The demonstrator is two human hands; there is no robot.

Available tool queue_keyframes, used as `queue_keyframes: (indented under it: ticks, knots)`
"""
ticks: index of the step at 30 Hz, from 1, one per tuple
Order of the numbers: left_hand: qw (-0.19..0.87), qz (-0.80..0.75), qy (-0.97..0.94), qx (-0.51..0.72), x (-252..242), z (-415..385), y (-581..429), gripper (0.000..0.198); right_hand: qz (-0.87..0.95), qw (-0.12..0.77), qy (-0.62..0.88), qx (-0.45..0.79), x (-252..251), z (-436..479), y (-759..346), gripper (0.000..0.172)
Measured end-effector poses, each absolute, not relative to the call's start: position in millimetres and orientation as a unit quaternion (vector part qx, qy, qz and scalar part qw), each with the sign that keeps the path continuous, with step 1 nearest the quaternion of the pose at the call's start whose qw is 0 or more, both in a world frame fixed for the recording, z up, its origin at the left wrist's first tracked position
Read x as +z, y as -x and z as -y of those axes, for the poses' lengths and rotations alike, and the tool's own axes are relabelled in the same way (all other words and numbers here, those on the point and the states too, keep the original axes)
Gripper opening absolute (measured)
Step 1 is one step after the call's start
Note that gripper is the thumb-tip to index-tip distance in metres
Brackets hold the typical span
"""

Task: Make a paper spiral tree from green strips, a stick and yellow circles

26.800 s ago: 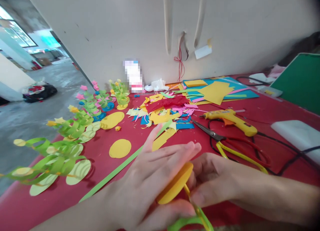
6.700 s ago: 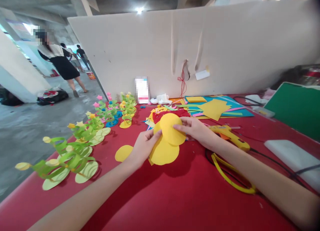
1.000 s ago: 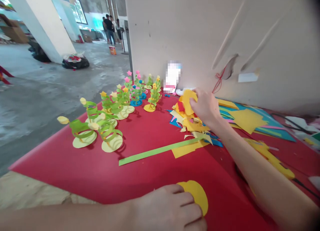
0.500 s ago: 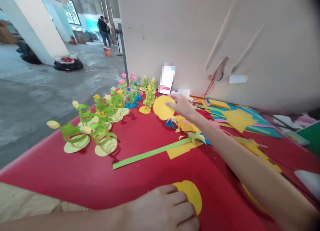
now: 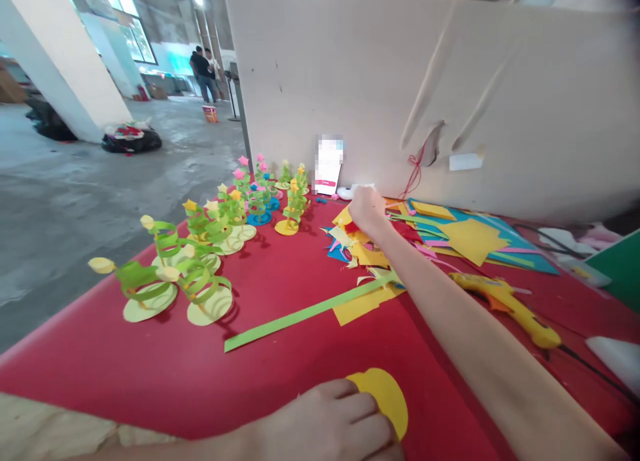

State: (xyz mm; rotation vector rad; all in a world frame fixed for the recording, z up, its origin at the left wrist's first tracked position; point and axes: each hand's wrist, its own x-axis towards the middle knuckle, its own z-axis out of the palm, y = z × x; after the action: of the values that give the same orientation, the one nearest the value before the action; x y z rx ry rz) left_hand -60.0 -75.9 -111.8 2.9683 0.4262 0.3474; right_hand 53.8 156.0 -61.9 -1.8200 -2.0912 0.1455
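Observation:
My left hand lies at the near edge of the red table. Its fingers are curled and pressed down on a yellow paper circle. My right arm stretches far across the table. My right hand is closed over the heap of coloured paper scraps, knuckles up, fingertips hidden. I cannot make out what it holds. A long green paper strip lies between the two hands, next to a yellow offcut.
Green paper spiral trees on pale discs stand in a row along the left edge. A yellow glue gun lies at the right. Coloured sheets rest by the board wall. People stand far off.
My right hand, which held a yellow circle out to the left of the scrap heap, has drawn back over the heap and closed; that circle no longer shows. My left hand stays put.

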Motion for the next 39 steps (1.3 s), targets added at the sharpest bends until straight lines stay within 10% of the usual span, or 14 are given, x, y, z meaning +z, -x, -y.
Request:
queue_keyframes:
  ticks: [14, 39]
  knots:
    - [0.050, -0.137, -0.982, 0.119, -118.1, 75.4, 60.3, 0.020, 0.770, 0.165, 0.481, 0.384, -89.3, -106.7, -31.3, 0.025]
    - [0.016, -0.138, -0.981, 0.136, -115.8, 74.1, 57.7, 0.013, 0.682, 0.321, 0.589, 0.292, -37.7, -111.8, -170.2, 0.023]
